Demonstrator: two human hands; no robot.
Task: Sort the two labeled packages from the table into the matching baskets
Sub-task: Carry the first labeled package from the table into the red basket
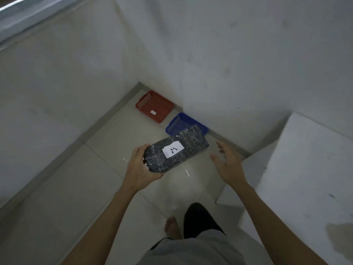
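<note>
A black wrapped package [176, 150] with a white label marked "A" is held above the floor by my left hand [140, 167], which grips its near end. My right hand [228, 162] hovers just right of the package with fingers spread, not touching it. On the floor by the wall ahead stands a red basket [154, 106] with a small white tag inside. Next to it on the right is a blue basket [178, 124], partly hidden behind the package.
A white table [305, 169] fills the right side. White walls [229, 64] meet in a corner behind the baskets. The tiled floor [76, 188] stretches left. My bare foot [172, 226] shows at the bottom.
</note>
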